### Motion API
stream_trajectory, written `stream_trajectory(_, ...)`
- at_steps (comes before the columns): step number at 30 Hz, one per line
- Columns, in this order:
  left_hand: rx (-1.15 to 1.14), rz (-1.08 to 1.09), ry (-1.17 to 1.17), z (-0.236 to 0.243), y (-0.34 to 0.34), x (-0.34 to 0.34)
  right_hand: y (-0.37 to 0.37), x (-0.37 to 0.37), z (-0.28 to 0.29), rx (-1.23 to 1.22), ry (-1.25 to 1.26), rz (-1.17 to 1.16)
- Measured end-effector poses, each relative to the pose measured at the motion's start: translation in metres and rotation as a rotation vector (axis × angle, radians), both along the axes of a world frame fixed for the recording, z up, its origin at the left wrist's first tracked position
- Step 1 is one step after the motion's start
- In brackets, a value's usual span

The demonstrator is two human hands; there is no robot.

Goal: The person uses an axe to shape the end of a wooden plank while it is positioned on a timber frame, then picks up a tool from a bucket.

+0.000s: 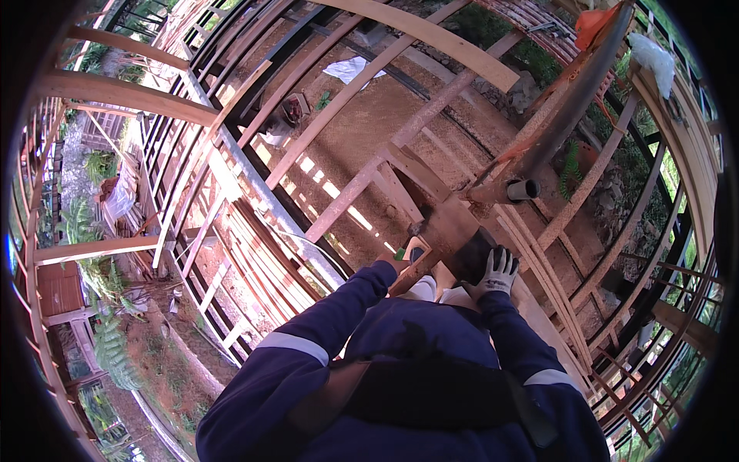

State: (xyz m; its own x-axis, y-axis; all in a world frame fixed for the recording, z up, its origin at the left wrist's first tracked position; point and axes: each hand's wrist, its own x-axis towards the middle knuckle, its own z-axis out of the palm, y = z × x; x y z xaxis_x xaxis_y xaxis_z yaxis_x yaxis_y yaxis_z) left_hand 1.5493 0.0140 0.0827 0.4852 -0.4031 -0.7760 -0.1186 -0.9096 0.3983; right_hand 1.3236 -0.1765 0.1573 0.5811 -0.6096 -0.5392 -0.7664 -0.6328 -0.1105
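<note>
My left hand (397,262) grips a small wooden-handled tool (418,269) with a green part, low in the middle of the view; its exact kind is hard to make out. My right hand (496,274), in a pale grey glove, lies with fingers apart at the right edge of a dark flat piece (471,254) on a wooden board (445,227). Angled boards (400,192) meet just beyond both hands. My legs show between my hands, below the tool.
Open timber joists (323,123) span above a dirt floor (339,185). A thick rusty post (543,131) with a short pipe (523,189) rises at right, near an orange item (593,21) and white bag (653,61). Stacked battens (262,254) lie at left, beside plants (112,346).
</note>
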Motion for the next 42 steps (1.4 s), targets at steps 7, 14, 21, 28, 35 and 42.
stream_trajectory(7, 0.112, 0.071, 0.085, 0.005, 0.000, -0.002, -0.009, -0.001, -0.010, 0.031, 0.016, -0.001)
stream_trajectory(14, 0.056, -0.180, -0.014, 0.014, 0.006, -0.002, -0.015, 0.001, -0.003, 0.043, 0.015, 0.026)
stream_trajectory(21, 0.147, -0.076, 0.045, 0.041, -0.009, -0.007, -0.011, 0.004, -0.010, -0.008, -0.014, 0.008)
stream_trajectory(28, 0.061, 0.271, 0.166, 0.014, -0.044, -0.057, -0.006, -0.003, -0.019, -0.011, -0.010, -0.001)
stream_trajectory(35, -0.001, 0.328, 0.082, -0.003, -0.033, -0.056, -0.005, -0.002, -0.015, -0.008, 0.027, 0.017)
stream_trajectory(42, -0.028, 0.385, 0.133, -0.036, -0.035, -0.064, -0.006, -0.002, -0.015, -0.026, -0.002, 0.023)
